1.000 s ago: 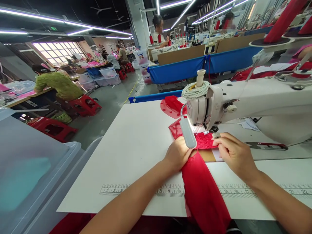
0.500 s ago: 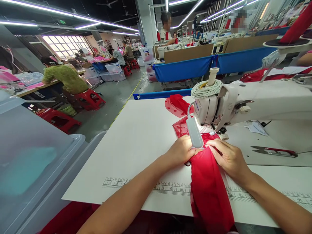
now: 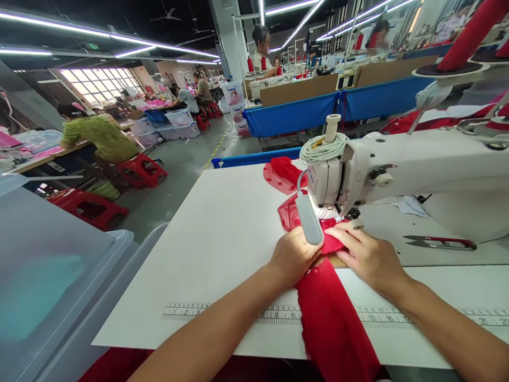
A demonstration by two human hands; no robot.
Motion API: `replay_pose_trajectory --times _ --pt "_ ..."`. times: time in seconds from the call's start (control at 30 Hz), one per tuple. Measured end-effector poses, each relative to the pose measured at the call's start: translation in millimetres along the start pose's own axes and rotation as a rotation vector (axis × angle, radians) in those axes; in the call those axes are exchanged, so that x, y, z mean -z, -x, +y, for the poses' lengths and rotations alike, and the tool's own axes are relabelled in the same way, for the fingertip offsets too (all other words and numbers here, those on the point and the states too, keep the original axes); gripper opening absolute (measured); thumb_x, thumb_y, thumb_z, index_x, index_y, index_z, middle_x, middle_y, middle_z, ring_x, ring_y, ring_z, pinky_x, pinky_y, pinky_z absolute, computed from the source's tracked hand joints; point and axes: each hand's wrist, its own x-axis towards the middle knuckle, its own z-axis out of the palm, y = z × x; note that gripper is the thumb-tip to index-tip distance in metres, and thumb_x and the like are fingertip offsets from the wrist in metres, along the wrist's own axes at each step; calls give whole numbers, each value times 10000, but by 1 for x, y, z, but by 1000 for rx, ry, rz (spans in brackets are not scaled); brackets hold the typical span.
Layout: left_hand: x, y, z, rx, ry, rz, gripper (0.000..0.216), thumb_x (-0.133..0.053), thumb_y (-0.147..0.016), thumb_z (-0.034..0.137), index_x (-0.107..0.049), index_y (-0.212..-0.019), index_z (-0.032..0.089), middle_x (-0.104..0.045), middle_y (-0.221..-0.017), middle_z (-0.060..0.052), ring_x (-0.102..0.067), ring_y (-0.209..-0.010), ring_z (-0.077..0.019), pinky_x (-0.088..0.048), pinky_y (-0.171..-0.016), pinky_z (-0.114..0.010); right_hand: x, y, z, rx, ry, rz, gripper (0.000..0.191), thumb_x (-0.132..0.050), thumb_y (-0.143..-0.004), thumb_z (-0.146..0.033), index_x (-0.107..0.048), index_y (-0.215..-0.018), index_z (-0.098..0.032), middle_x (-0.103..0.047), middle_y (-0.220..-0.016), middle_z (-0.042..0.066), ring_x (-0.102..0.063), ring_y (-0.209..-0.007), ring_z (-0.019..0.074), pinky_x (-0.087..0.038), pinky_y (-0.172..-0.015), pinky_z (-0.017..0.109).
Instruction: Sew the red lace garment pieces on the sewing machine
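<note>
Pressing red lace fabric [image 3: 334, 323], right hand [image 3: 369, 260] grip flat open, left hand [image 3: 292, 257] grip unclear.

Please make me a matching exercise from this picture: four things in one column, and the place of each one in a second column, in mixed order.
1. left hand
2. thread snips
3. coiled cord
4. printed ruler

A. on top of the sewing machine
B. along the near edge of the table
C. on the red fabric, beside the lamp
D. on the table, right of the right hand

Pairs: 1-C, 2-D, 3-A, 4-B
</note>
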Motion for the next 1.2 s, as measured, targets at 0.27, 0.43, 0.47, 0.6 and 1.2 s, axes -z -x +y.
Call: replay_pose_trajectory --times 0.27,0.43,0.47,0.6,1.2 --pt "0 1 2 47 -2 -90 340 -424 -932 176 -477 -597 197 -454 -599 9 -426 -567 -127 -304 -486 -264 8 -3 4 94 8 39 298 -387 -804 2 -609 -817 -196 -699 -875 38 -601 -696 147 -371 -523 253" --pt "15 1 8 -38 -12 -197 278 -393 -964 220 -623 -819 164 -591 -757 -39 -540 -642 -149 -388 -509 -262 8 -3 3 99 -57 26 296 -383 -790 20 -583 -784 -197 -660 -810 42 -560 -697 156 -375 -558 262" --pt "19 1 10 -42 -9 -214 316 -355 -979 233 -636 -858 155 -615 -811 -56 -557 -665 -155 -406 -516 -268 8 -3 3 96 -68 31 291 -383 -788 19 -579 -781 -196 -652 -797 42 -555 -691 157 -371 -554 263" --pt "30 2 20 -35 5 -274 609 -179 -1016 486 -669 -1000 124 -661 -949 -120 -595 -709 -197 -483 -558 -317 9 -5 0 72 -111 81 262 -376 -835 -19 -550 -752 -197 -595 -708 27 -513 -620 147 -350 -518 258" --pt "19 9 30 -32 -88 -86 940 -41 -911 718 -697 -1062 61 -679 -863 -159 -620 -704 -250 -483 -564 -357 5 -7 4 69 -128 67 263 -403 -886 -63 -484 -674 -197 -496 -635 6 -436 -600 152 -338 -523 271"
